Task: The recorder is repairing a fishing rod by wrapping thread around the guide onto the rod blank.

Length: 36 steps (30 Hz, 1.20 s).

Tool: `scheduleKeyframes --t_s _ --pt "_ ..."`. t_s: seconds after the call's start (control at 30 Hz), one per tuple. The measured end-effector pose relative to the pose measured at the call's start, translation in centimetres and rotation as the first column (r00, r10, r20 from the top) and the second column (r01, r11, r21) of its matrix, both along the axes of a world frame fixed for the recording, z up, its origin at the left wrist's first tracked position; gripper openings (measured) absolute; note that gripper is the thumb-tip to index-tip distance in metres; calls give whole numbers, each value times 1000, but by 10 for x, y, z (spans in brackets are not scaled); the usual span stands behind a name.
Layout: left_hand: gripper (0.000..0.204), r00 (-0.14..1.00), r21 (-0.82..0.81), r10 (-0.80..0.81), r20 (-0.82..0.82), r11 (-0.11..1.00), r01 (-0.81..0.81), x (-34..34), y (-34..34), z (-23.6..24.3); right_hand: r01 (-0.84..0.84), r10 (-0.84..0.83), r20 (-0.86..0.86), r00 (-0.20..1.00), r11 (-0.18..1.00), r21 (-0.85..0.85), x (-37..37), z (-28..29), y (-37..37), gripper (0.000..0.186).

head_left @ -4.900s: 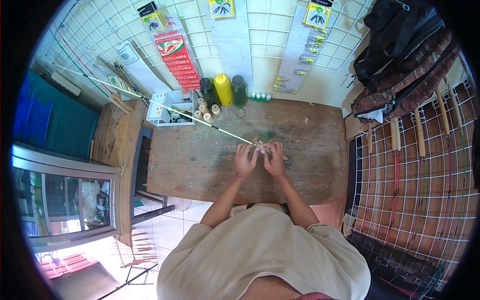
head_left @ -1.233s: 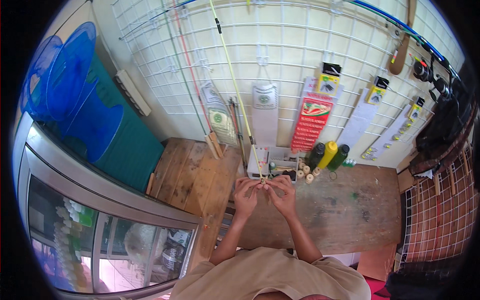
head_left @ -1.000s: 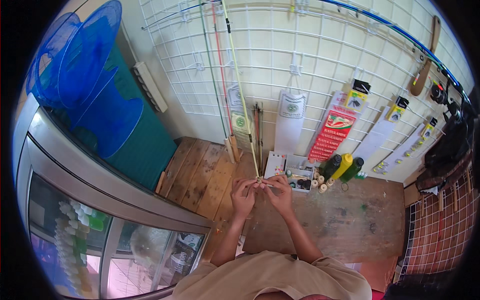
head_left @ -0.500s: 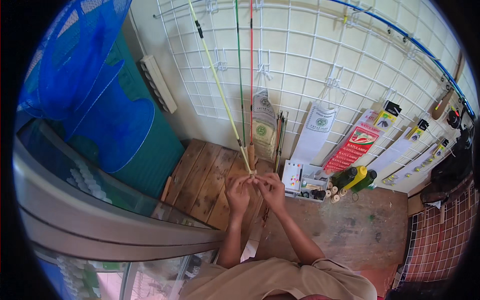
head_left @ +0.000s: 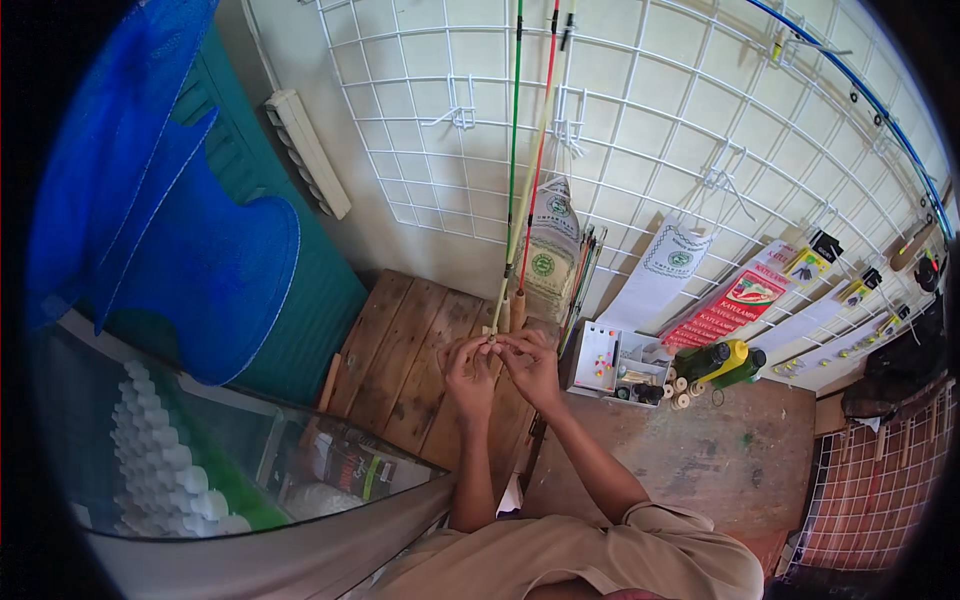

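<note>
A pale yellow fishing rod (head_left: pixel 499 306) slants up from between my fingertips, its upper part crossing in front of a red rod (head_left: pixel 547 90). My left hand (head_left: pixel 467 378) is closed, thumb and fingers pinched at the yellow rod's lower end. Close against it, my right hand (head_left: pixel 531 372) pinches at the same spot with bent fingers. Any small piece between the fingertips is too small to make out. Just beyond both hands, a green rod (head_left: pixel 516 100) and the red one stand upright on cork-coloured grips, in front of a white wire grid (head_left: pixel 400 100).
Wooden planks (head_left: pixel 400 340) lie under my hands. To the right, a compartment box (head_left: pixel 597 375), wooden spools (head_left: pixel 682 393) and dark and yellow bottles (head_left: pixel 735 360) stand on a brown board (head_left: pixel 680 460). A glass case (head_left: pixel 290 450) and blue netting (head_left: pixel 230 270) are on the left.
The yellow rod's upper part has swung right, from left of the green rod to across the red one. Both hands still pinch its lower end. The view has shifted.
</note>
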State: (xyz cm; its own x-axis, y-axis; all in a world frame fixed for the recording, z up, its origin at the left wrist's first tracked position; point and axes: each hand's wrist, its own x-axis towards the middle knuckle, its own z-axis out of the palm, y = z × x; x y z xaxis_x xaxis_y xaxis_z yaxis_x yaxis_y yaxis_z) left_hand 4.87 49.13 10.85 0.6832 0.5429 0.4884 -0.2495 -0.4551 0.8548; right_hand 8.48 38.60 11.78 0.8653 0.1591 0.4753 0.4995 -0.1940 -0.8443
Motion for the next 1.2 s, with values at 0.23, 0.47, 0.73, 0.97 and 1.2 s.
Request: scheduleKeyframes --t_s 0.23,0.47,0.73,0.97,1.2 --pt "15 999 10 35 -13 999 -35 6 -7 4 14 -13 -71 997 1000 21 9 -1 1 17" --pt "11 1000 -22 12 13 1000 -12 7 -5 -4 15 -15 1 1000 1000 -6 7 7 -1 18" --pt "18 998 -74 -10 -57 997 6 19 -3 -7 -22 25 -58 998 999 40 20 -11 1 18" --pt "19 997 -25 -7 -71 1000 5 29 0 -16 13 0 -172 985 997 71 27 -23 5 18" --pt "21 997 0 40 -69 999 -40 36 4 -1 6 15 -184 983 994 112 32 -9 15 20"
